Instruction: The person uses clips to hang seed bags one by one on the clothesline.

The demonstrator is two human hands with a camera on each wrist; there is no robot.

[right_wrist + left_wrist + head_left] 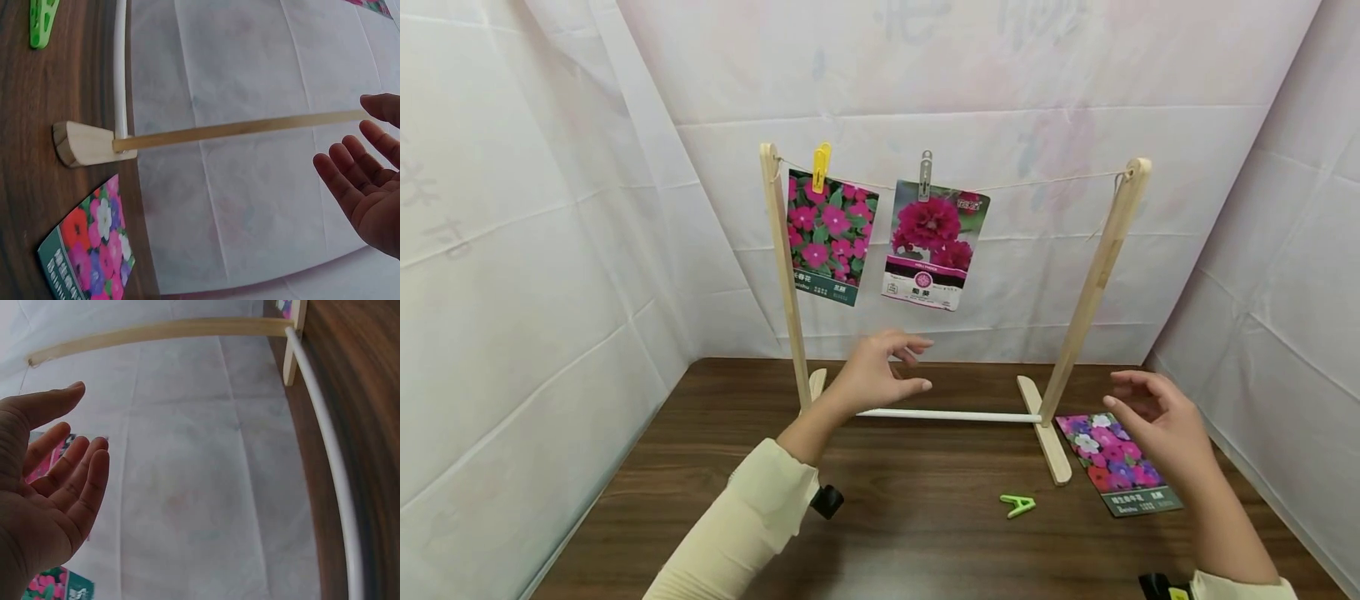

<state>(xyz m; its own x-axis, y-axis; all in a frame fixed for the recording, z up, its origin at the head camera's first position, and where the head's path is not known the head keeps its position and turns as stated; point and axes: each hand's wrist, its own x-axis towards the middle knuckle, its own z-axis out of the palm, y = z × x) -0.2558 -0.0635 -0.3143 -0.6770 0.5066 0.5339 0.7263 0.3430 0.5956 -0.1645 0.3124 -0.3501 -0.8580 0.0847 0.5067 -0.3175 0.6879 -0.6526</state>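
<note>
Two flower seed packets hang from a string (1037, 182) between wooden posts. A yellow clothespin (822, 167) holds the left packet (831, 237), with pink flowers. The other packet (934, 246), with a crimson bloom, hangs from a grey clothespin (925, 177). My left hand (877, 371) is in the air below them, fingers loosely bent, holding nothing. My right hand (1165, 425) hovers empty over a third packet (1120, 467) of mixed flowers lying on the table. A green clothespin (1018, 505) lies on the table, left of that packet.
The stand has a left post (786, 275), a right post (1096, 287) and a white rod (947, 415) low between them. Its right foot (1045, 433) rests on the dark wood table (910, 525). White cloth (850, 67) surrounds the table at the back and sides.
</note>
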